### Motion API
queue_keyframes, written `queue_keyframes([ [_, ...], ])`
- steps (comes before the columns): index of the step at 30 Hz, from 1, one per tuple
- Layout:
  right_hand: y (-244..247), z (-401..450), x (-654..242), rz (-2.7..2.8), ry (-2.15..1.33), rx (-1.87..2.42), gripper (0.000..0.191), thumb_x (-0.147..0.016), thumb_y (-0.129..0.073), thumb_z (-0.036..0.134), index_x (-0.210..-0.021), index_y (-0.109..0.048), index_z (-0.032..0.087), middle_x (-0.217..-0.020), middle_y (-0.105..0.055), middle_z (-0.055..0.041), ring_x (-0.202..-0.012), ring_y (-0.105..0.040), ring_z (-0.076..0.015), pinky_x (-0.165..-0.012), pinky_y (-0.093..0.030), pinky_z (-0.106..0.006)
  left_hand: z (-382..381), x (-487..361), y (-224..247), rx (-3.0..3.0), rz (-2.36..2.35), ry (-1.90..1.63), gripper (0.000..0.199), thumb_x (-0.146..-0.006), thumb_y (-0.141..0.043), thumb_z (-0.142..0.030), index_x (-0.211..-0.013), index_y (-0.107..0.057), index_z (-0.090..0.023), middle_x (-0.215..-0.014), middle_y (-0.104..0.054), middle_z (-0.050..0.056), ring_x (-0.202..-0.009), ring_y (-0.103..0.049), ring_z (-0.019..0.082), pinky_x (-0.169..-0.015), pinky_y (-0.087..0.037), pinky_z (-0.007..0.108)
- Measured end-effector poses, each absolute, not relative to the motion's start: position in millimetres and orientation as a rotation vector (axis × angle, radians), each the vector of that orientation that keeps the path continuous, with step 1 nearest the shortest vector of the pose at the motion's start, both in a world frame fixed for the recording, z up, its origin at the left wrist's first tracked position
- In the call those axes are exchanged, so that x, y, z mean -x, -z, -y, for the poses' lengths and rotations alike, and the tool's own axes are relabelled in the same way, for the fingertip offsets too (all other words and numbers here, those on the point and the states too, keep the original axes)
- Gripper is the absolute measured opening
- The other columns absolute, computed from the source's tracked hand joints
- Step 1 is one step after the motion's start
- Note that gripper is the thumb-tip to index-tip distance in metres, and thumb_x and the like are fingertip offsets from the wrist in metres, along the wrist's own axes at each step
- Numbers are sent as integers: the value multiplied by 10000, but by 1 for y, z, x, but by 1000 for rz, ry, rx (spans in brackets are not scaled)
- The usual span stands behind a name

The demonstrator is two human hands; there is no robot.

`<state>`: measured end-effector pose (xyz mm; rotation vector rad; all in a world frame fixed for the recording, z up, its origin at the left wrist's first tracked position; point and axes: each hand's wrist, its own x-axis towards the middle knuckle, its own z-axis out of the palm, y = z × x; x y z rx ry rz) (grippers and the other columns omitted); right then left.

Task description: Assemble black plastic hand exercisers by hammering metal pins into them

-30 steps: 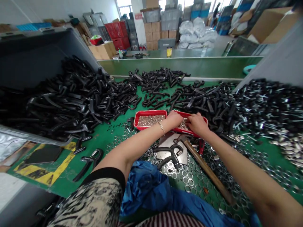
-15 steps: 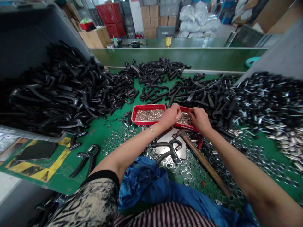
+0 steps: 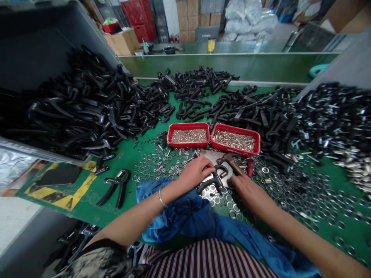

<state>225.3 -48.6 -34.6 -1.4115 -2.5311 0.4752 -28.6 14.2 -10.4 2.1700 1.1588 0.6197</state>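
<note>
**A black hand grip lies on the steel plate**

Closest to the body, a blue cloth lies over the lap, on a striped shirt. Just ahead of the cloth, the left hand is curved and its fingertips come to the top of the black hand grip or very near it, but I cannot tell if it is really grasping. The right hand is lower and to the right of the grip. It lies open, with the fingers pointing toward the grip, and it holds nothing that I can see. The grip lies between the two hands, and its long axis runs from lower left to upper right. The left hand is the nearer one. The grip is made of hard, shiny black material with a curved shape.

Beyond the right hand, a hammer with an iron head and a wooden handle lies by the plate. Many small metal rings are spread on the green tabletop on both sides of the hands. Past the fingers there are two red trays full of small silver pins. Farther from the hands, big heaps of black plastic handles cover the tabletop, and a second hand grip lies to the left.
</note>
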Motion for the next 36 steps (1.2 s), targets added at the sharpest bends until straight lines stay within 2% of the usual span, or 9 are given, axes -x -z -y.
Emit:
queue_keyframes([
  [3, 25, 38, -232, 2354, -644, 1480, 187, -935, -417, 204, -937, -604, 209, -883, -686, -93, -844, -641, -244, -737, -533, -390, -18, 13, 15, -2353, -1204, -512, 158, -925, -591, -283, -841, -645, -160, -914, -619, 63, -943, -572, 214, -869, -458, 360],
  [8, 23, 27, -226, 1568, -1199, 1653, 229, -906, -537, 443, -919, -573, 218, -831, -733, -46, -485, -615, -151, -423, -489, -278, -18, 8, 20, -2437, -1258, -469, 168, -930, -577, -289, -845, -624, -151, -916, -605, 69, -955, -558, 226, -884, -445, 368],
  [13, 35, 18, -211, 1519, -1105, 1687, 277, -912, -546, 478, -863, -596, 210, -596, -666, 9, -392, -563, -122, -411, -449, -238, -19, 5, 19, -2533, -1248, -436, 204, -950, -543, -308, -859, -624, -145, -910, -607, 76, -941, -555, 235, -871, -440, 376],
  [17, 42, 15, -209, 1530, -1069, 1673, 317, -905, -552, 521, -873, -600, 209, -612, -672, 2, -397, -561, -129, -403, -452, -246, -20, 2, 18, -2595, -1223, -380, 228, -957, -528, -328, -881, -629, -139, -925, -609, 85, -940, -555, 241, -865, -438, 380],
  [23, 40, 19, -205, 1646, -957, 1666, 324, -935, -498, 541, -870, -572, 232, -725, -698, -42, -537, -634, -185, -436, -472, -278, -19, -2, 18, -2714, -1120, -293, 267, -998, -414, -264, -951, -637, -124, -989, -611, 116, -989, -551, 268, -879, -420, 419],
  [27, 45, 22, -204, 1959, -577, 1668, 263, -1001, -406, 410, -918, -560, 215, -809, -698, -86, -696, -672, -223, -605, -506, -320, -23, -5, 19, -2840, -951, -209, 274, -1002, -371, -200, -973, -638, -144, -1036, -616, 100, -993, -557, 247, -846, -427, 382],
  [31, 48, 26, -206, 2283, -262, 1670, 287, -1022, -341, 322, -994, -592, 186, -968, -689, -135, -861, -671, -261, -670, -497, -338, -17, 0, 16, -2862, -886, -208, 277, -1007, -391, -262, -973, -641, -149, -1055, -626, 103, -1022, -557, 253, -874, -432, 394],
  [33, 42, 29, -211, 2353, -239, 1634, 295, -1028, -337, 323, -1057, -602, 196, -1044, -675, -130, -920, -654, -259, -712, -507, -346, -7, 7, 14, -2831, -933, -246, 273, -982, -470, -345, -1092, -626, -150, -1180, -608, 125, -1127, -523, 293, -935, -417, 434],
  [36, 31, 34, -221, 2368, -74, 1631, 297, -1006, -408, 349, -1182, -582, 186, -1146, -623, -160, -1038, -580, -302, -858, -490, -415, 6, 20, 13, -2771, -1018, -250, 423, -944, -551, -369, -1316, -520, -171, -1322, -550, 140, -1227, -474, 319, -985, -396, 461],
])
